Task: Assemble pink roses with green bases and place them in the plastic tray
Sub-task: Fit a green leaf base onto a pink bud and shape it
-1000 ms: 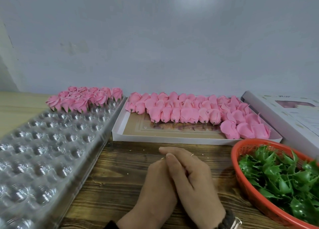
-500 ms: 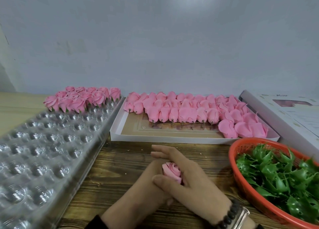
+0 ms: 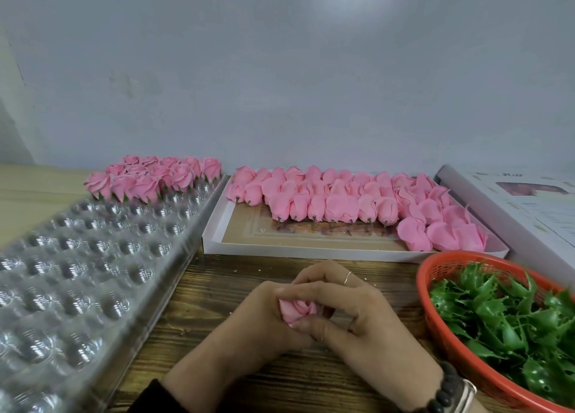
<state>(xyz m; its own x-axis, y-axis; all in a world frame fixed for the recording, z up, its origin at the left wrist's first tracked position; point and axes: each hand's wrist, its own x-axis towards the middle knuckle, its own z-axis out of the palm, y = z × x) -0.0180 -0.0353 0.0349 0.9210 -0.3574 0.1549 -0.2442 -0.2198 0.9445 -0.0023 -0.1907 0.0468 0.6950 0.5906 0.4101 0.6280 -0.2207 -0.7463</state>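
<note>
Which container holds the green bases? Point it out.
The red basket at the right, heaped with green bases. The white box holds only pink rose heads, and the plastic tray holds assembled roses.

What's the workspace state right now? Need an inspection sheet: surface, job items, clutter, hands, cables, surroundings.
Surface: dark wood-grain table, small pale crumbs scattered near the hands.
Job's things: clear plastic tray at left, assembled roses filling only its far end; white box of loose rose heads at centre; orange basket of green bases at right; one pink rose between both hands.
Clutter: white printed box lid at far right.
Grippers: left hand and right hand both hold the rose; ring, bead bracelet and watch on the right.
Cables: nothing seen.
Surroundings: plain grey wall behind.
</note>
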